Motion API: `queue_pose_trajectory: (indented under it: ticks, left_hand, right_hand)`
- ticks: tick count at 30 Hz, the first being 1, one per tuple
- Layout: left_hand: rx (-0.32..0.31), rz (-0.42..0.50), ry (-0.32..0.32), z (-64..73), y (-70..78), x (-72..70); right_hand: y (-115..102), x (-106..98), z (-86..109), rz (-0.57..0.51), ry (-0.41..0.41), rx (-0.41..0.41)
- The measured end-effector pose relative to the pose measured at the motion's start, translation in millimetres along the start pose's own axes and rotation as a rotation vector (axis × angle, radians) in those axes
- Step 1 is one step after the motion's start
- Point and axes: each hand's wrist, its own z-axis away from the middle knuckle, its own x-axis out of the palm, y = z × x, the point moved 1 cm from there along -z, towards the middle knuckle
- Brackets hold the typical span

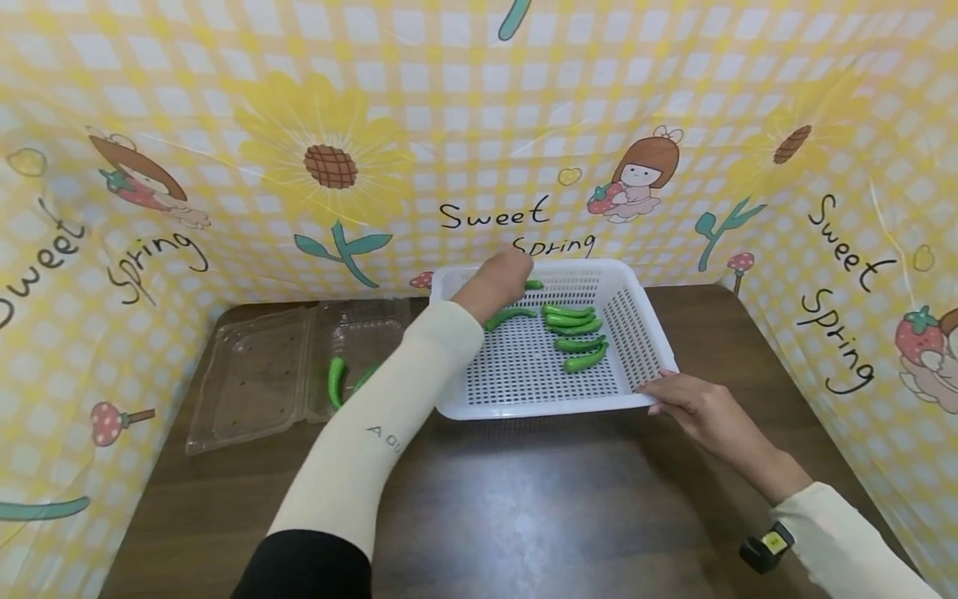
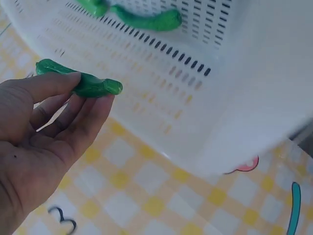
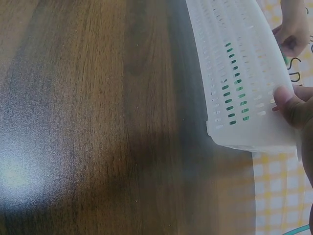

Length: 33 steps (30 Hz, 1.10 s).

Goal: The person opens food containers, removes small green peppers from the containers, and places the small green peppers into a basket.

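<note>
A white perforated plastic basket (image 1: pixel 554 408) is on the brown table, with several green peppers (image 1: pixel 584 359) lying inside. My left hand (image 1: pixel 501 284) is over the basket's far left part. Between its thumb and fingers it pinches a green pepper (image 2: pixel 93 84), seen in the left wrist view near the basket wall. My right hand (image 1: pixel 699 412) grips the basket's near right corner, thumb (image 3: pixel 288 105) pressed to the wall. Left of the basket, green peppers (image 1: pixel 337 383) lie in a clear plastic clamshell box (image 1: pixel 307 366), partly hidden by the left sleeve.
The clamshell's lid (image 1: pixel 250 374) lies folded out to the left on the table (image 1: pixel 516 499). A yellow checked cloth (image 1: pixel 464 125) with printed flowers and figures stands around the back and sides. The basket's far rim is close to it.
</note>
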Motion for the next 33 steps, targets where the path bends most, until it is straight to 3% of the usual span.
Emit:
queue_pose_trajectory:
  ticks: [4,12,19,26,33]
  left_hand:
    - [0.002,-0.023,-0.048,-2.3,14.8,13.0]
    - [0.000,-0.058,-0.026,-6.0,30.6,32.0]
    - [0.003,-0.115,-0.010,-10.5,24.2,51.7]
    - [-0.020,-0.136,-0.040,-18.3,10.4,72.1]
    - [0.002,-0.203,-0.047,-23.5,8.1,81.5]
  right_hand:
    - [1,-1,1.3,0.005,0.007,-0.002]
    - [2,-3,1.1,0.010,0.011,0.000]
    - [1,0,0.8,0.005,0.008,0.000]
    - [1,2,0.9,-0.001,0.021,-0.015]
    - [3,3,1.7,-0.003,0.022,-0.019]
